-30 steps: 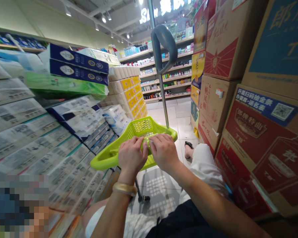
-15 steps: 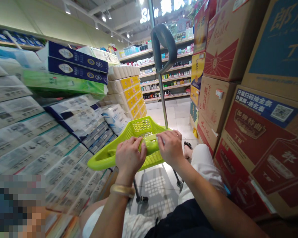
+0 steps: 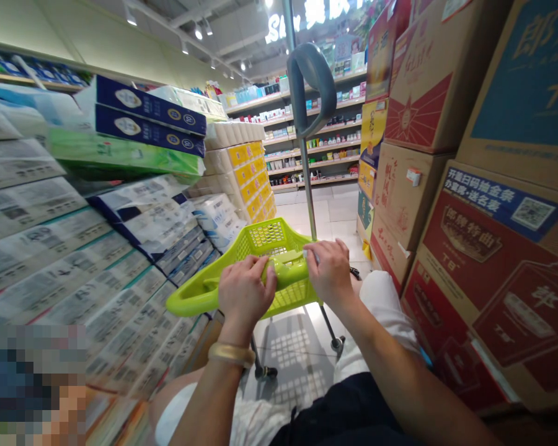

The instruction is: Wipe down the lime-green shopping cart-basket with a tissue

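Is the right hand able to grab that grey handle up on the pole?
Probably yes. The right hand holds the green basket beside the pole, and nothing blocks the way up to the grey handle. It must let go first.

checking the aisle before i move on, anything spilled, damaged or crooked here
Nothing stands out. Left hand and right hand grip the green basket rim; tissue packs and cartons sit stacked, nothing spilled.

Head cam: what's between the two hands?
A short bare stretch of the lime-green basket rim; the left hand and right hand grip it on either side, apart. Seen in the head view.
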Demonstrator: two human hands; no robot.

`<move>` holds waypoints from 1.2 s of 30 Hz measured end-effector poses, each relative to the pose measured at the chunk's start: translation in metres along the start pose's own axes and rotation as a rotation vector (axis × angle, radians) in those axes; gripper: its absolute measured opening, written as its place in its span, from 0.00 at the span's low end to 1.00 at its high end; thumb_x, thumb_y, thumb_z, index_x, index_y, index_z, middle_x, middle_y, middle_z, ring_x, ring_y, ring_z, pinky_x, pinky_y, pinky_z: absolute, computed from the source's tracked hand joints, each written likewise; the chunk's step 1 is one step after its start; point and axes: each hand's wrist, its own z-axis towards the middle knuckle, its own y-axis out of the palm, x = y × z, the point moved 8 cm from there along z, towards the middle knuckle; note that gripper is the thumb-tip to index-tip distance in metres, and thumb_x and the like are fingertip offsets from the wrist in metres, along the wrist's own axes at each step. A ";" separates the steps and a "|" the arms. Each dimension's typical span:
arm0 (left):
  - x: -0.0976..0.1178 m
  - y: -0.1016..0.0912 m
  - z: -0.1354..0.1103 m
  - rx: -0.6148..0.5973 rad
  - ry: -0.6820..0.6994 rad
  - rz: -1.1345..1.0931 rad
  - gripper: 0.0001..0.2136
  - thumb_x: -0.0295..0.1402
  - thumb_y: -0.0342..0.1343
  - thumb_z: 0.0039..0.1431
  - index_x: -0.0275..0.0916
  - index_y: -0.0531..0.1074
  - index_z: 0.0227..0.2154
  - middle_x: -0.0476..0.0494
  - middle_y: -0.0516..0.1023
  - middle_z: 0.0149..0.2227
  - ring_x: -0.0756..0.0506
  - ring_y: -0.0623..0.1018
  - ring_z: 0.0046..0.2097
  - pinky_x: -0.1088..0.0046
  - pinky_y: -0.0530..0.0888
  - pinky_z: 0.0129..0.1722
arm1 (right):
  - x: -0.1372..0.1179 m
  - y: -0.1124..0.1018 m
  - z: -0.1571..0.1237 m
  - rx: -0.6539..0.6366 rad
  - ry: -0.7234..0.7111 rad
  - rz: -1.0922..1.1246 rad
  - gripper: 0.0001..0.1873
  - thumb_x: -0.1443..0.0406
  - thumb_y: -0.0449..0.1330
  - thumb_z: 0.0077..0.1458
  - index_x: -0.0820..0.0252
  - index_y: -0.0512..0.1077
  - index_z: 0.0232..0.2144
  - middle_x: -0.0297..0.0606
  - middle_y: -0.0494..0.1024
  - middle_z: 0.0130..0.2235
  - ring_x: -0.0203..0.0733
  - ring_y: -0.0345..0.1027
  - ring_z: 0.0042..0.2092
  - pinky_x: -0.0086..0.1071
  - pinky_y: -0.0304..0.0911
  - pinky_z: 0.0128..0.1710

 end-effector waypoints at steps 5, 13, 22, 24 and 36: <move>0.001 0.000 0.000 0.021 0.015 0.004 0.17 0.40 0.44 0.64 0.42 0.76 0.45 0.43 0.80 0.40 0.42 0.77 0.42 0.63 0.67 0.42 | -0.040 0.016 -0.015 -0.106 -0.169 0.026 0.13 0.65 0.51 0.64 0.53 0.75 0.40 0.35 0.81 0.41 0.42 0.71 0.44 0.40 0.45 0.60; 0.000 -0.001 -0.002 0.025 -0.001 0.009 0.17 0.41 0.44 0.64 0.42 0.76 0.45 0.44 0.81 0.41 0.41 0.77 0.41 0.61 0.67 0.43 | 0.013 -0.007 0.005 -0.013 0.019 0.019 0.13 0.67 0.51 0.63 0.55 0.76 0.38 0.36 0.81 0.40 0.42 0.71 0.44 0.44 0.39 0.60; 0.001 0.000 -0.002 0.026 0.013 0.018 0.17 0.40 0.44 0.65 0.42 0.75 0.46 0.43 0.80 0.41 0.41 0.77 0.42 0.63 0.66 0.42 | -0.026 0.011 -0.006 -0.139 -0.122 -0.028 0.11 0.65 0.52 0.64 0.53 0.75 0.36 0.35 0.80 0.38 0.43 0.69 0.45 0.45 0.38 0.60; 0.000 0.000 -0.003 0.027 0.014 0.024 0.18 0.40 0.43 0.65 0.42 0.76 0.46 0.43 0.80 0.41 0.41 0.77 0.41 0.62 0.66 0.42 | -0.023 0.010 -0.005 -0.135 -0.118 -0.009 0.10 0.66 0.53 0.63 0.54 0.74 0.38 0.34 0.80 0.39 0.42 0.69 0.45 0.44 0.38 0.60; 0.008 0.003 0.001 0.013 0.001 0.039 0.18 0.40 0.43 0.65 0.42 0.76 0.46 0.44 0.80 0.40 0.41 0.77 0.41 0.61 0.66 0.43 | -0.020 0.014 0.004 -0.154 -0.069 -0.181 0.11 0.67 0.51 0.63 0.59 0.72 0.31 0.39 0.79 0.34 0.45 0.68 0.42 0.46 0.39 0.59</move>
